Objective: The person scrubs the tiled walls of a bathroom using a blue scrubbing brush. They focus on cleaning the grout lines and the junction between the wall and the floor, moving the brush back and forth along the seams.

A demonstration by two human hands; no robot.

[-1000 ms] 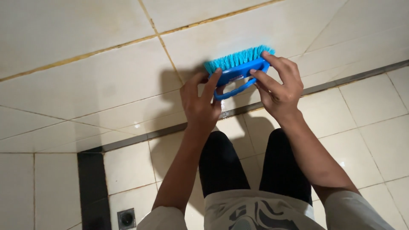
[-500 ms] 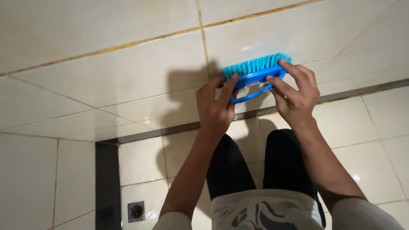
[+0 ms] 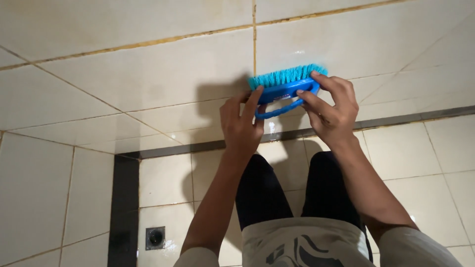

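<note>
Two hands hold one brush (image 3: 286, 89) up against the wall (image 3: 148, 74), its bristles pressed to the cream tiles just right of a vertical grout line. The brush is bright blue plastic with a short, dense row of turquoise bristles along the top edge and a looped handle curving underneath the body. The left hand (image 3: 241, 123) is clamped on the brush's left end, forefinger stretched up along the side; the right hand (image 3: 332, 106) is closed over the right end, fingers curled across the top and the handle loop. The grout above is stained yellow-brown (the tiles themselves look glossy). A dark strip (image 3: 396, 118) runs where wall meets floor (image 3: 420, 158).

Much of the brush body is covered by the fingers, and a small label on it is too small to make out. The person's legs (image 3: 297, 193) in dark trousers show below, feet hidden; a pale shirt (image 3: 307, 247) is cut off by the bottom edge. A small square drain (image 3: 155, 238) sits in the floor at lower left, its detail dim.
</note>
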